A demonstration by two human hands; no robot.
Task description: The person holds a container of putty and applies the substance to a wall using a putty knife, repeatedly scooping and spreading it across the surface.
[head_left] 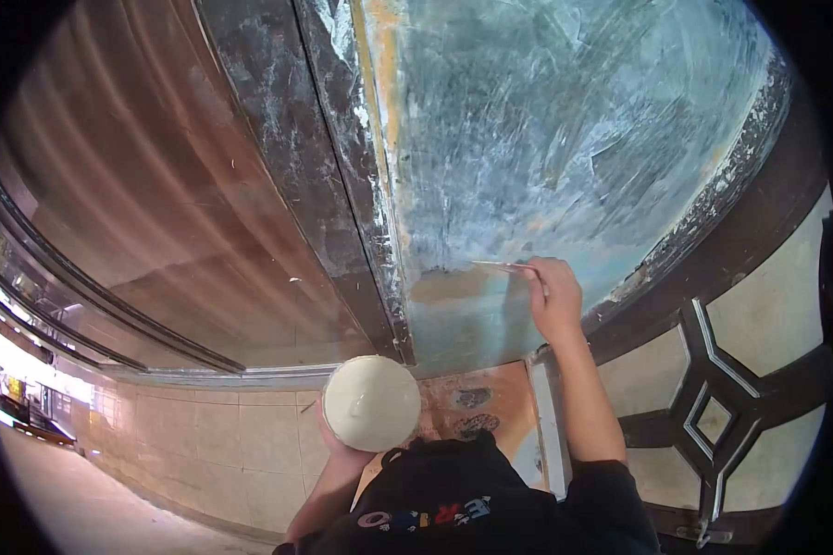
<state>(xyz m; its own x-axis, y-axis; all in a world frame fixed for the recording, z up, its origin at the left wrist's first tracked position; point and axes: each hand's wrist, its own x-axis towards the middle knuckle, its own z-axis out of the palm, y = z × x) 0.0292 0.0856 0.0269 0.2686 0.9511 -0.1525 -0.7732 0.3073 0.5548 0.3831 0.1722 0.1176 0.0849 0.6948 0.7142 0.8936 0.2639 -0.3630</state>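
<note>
A round bucket (372,404) with pale cream paste inside rests against my left hand (341,442), whose fingers wrap round its side and underside. My right hand (555,294) is closed on the handle of a thin tool (502,265), seen edge-on. The tool's tip touches or nearly touches the wall panel (528,139), a blue-grey surface with streaky white smears. Below the tool the panel shows a brownish patch and a smoother pale blue strip.
Dark, paint-flecked frame posts (342,166) stand left of the panel, beside brown glass (157,185). At right is a dark door with cream panels (759,250). A tiled surface (213,435) lies at lower left, and a reddish floor patch (500,398) below the panel.
</note>
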